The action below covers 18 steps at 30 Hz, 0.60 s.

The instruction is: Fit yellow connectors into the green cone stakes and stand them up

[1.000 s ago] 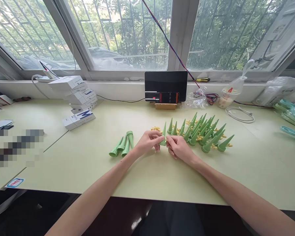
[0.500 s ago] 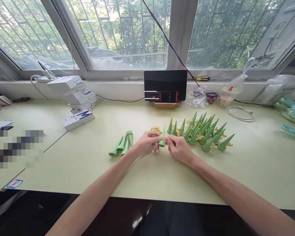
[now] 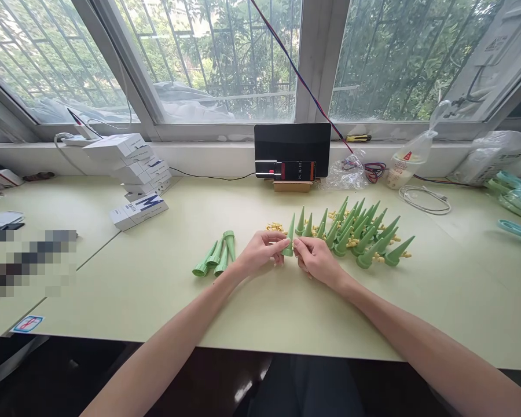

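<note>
A green plant-watering spike (image 3: 290,233) stands point up between my two hands, held a little above or on the table; I cannot tell which. My left hand (image 3: 264,249) is closed, its thumb and fingers gripping the spike near its base. From the other side my right hand (image 3: 316,255) pinches a small yellow valve at the spike's flank, mostly hidden by the fingertips. Behind the left fingers lies a small heap of loose yellow valves (image 3: 275,227). To the right, many green spikes with yellow valves (image 3: 364,234) stand in a cluster.
Several green spikes without visible valves (image 3: 217,255) lie left of my left hand. Farther left are stacked white boxes (image 3: 139,211). A tablet (image 3: 293,142) with a phone (image 3: 297,171) leans at the back, near a coiled white cable (image 3: 424,201) and a bagged cup (image 3: 402,168).
The spike and both hands have shifted slightly to the right. The spike has turned a little in the left fingers, and the right fingertips are closer against its side.
</note>
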Available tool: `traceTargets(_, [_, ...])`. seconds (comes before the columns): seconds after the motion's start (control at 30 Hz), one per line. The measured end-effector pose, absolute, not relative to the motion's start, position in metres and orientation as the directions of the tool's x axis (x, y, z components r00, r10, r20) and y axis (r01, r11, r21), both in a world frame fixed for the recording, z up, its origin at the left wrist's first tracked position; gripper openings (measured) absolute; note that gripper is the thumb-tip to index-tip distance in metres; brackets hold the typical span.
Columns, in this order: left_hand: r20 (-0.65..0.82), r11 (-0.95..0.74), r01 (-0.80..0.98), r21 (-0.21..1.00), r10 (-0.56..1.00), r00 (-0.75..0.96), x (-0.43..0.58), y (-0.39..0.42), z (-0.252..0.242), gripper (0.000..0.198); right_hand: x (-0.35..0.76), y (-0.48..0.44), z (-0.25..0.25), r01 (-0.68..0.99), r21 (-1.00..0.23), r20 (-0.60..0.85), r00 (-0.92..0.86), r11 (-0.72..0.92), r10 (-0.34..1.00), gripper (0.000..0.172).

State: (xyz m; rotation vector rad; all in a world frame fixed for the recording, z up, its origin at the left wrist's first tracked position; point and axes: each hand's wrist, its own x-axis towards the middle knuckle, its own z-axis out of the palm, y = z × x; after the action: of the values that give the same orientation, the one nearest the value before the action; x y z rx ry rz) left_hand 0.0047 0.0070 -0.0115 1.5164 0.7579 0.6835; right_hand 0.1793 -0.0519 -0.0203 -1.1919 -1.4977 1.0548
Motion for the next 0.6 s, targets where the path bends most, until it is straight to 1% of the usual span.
traceTargets(0.13, [0.011,-0.064,0.066,0.996,0.799,0.602,0.0049,0.0067,-0.0118,0.034,0.1796,-0.0506,-0.0227,0.177,-0.972,0.136,-0.117,0.155,0.984,0.039])
traceTargets(0.3, [0.027,-0.077,0.057,0.995,0.796,0.604,0.0055,0.0074,-0.0127,0.032,0.1784,-0.0508,-0.0228,0.196,-0.966,0.155,-0.095,0.171,0.983,0.039])
traceTargets(0.47, [0.047,-0.084,0.036,0.996,0.805,0.592,0.0063,0.0090,-0.0162,0.032,0.1790,-0.0504,-0.0236,0.213,-0.961,0.155,-0.105,0.175,0.982,0.037])
traceTargets(0.6, [0.051,-0.101,0.052,0.994,0.804,0.592,0.0064,0.0093,-0.0172,0.033,0.1798,-0.0498,-0.0241,0.230,-0.957,0.154,-0.112,0.176,0.982,0.038])
